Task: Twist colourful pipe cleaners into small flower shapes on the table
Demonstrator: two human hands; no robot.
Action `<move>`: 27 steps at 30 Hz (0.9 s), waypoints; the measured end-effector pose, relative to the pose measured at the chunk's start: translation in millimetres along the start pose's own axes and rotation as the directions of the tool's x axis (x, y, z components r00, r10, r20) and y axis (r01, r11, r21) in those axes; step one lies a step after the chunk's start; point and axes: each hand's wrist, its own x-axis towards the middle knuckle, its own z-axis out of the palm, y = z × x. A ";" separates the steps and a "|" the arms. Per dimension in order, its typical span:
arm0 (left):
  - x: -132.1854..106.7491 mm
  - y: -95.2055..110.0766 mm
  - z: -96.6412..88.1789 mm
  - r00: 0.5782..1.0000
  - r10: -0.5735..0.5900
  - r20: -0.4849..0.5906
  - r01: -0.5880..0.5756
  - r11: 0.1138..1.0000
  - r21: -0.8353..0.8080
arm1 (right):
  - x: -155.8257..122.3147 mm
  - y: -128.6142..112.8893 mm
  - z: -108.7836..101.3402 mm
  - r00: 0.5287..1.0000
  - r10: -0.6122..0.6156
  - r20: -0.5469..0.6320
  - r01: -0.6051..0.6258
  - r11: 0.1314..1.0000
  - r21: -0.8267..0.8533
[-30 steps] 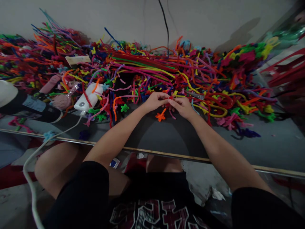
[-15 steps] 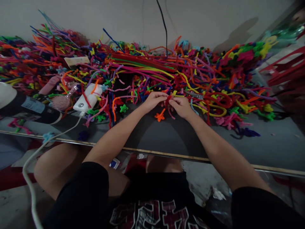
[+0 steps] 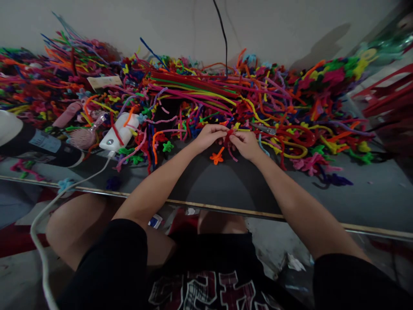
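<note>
Between my fingertips is a red pipe cleaner (image 3: 229, 137), bent into a small shape that is partly hidden. My left hand (image 3: 211, 137) pinches it from the left, fingers closed. From the right, my right hand (image 3: 245, 144) grips the same piece between thumb and fingers. A purple-pink pipe cleaner end (image 3: 232, 156) hangs just below my fingers; I cannot tell if it is joined to the red piece. On the dark tabletop just below my hands lies an orange pipe cleaner flower (image 3: 217, 157). Scissors (image 3: 265, 128) with red handles lie right of my right hand.
A heap of coloured pipe cleaners (image 3: 193, 92) runs along the wall. At left are a pink hairbrush (image 3: 83, 137), a white power bank (image 3: 120, 132) with a cable (image 3: 93, 175), and a dark bottle (image 3: 48, 146). The table edge (image 3: 226, 209) is near my lap.
My hands stay in almost the same place, still pinching the red pipe cleaner. Only a slight shift of the fingers and of the view shows.
</note>
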 end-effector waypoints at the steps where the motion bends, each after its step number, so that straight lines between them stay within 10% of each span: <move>1: -0.3 0.5 -0.3 1.000 -0.002 0.000 0.002 1.000 0.008 | 0.0 -0.2 -0.1 1.000 -0.003 0.000 0.003 1.000 0.000; 27: -1.7 5.0 0.4 0.999 -0.047 -0.001 0.047 0.998 -0.035 | 0.8 0.4 0.0 1.000 0.012 0.013 -0.011 0.999 -0.033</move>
